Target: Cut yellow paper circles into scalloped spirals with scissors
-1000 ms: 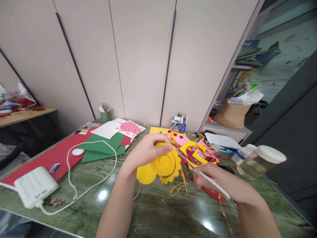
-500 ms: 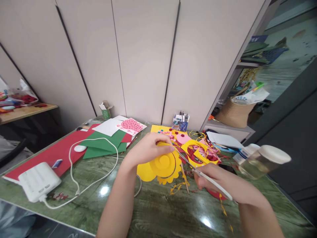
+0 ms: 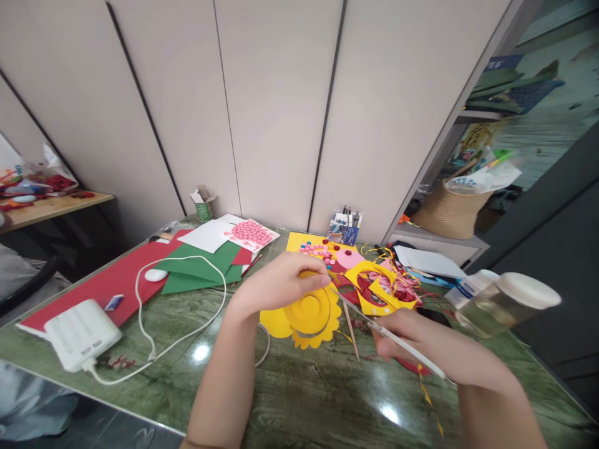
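Note:
My left hand (image 3: pixel 281 284) pinches the top of a yellow paper spiral (image 3: pixel 309 312) with a scalloped outer edge, held just above the green marble table (image 3: pixel 299 393). My right hand (image 3: pixel 421 349) grips a pair of scissors (image 3: pixel 369 319) with pale handles. The blades point up and left, their tips at the spiral's right edge. A thin wooden stick (image 3: pixel 350 324) lies on the table between the two hands.
Yellow, pink and red paper scraps (image 3: pixel 379 287) lie behind the hands. Green and red card sheets (image 3: pixel 196 271), a white power bank (image 3: pixel 82 333) with its cable (image 3: pixel 187 337) sit left. A lidded jar (image 3: pixel 508 305) stands right; a pen holder (image 3: pixel 345 227) stands by the wall.
The yellow curl hanging below the spiral is gone. My hands have barely moved, and the scissors stay at the spiral's edge. The view has shifted slightly.

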The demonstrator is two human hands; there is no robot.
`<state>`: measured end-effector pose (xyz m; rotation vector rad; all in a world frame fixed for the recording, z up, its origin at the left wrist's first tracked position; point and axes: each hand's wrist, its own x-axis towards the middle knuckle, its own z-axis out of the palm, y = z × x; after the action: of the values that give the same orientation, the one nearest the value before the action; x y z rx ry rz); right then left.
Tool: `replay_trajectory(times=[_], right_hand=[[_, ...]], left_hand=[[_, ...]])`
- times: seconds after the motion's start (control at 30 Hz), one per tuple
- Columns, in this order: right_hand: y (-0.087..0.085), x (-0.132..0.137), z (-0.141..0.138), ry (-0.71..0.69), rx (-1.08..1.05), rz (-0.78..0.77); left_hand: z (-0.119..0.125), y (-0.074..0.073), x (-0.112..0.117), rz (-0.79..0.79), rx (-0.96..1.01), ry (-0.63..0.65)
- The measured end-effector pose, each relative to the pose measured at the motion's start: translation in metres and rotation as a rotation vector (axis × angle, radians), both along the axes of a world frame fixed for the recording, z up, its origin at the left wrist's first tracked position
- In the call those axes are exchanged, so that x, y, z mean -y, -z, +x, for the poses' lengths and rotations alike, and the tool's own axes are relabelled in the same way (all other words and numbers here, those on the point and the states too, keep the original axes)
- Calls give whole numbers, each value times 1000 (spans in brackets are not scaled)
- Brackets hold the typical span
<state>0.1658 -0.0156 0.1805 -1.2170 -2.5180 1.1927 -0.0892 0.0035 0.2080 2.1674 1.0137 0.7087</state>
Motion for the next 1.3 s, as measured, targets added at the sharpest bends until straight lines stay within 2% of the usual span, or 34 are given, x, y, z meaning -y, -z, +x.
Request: replay_trajectory(times=[0.23, 0.5, 0.73, 1.3], right_hand=[[0, 0, 1, -3, 61, 6], [9, -4, 5, -59, 98, 20], [3, -2, -2, -121, 118, 2], [11, -4, -4, -154, 181, 22]], left_hand=[[-2, 0, 1, 40, -49, 43], [-5, 0, 0, 84, -153, 94], [-7, 2, -1, 113, -259, 131], [-8, 3, -1, 113, -293, 241]])
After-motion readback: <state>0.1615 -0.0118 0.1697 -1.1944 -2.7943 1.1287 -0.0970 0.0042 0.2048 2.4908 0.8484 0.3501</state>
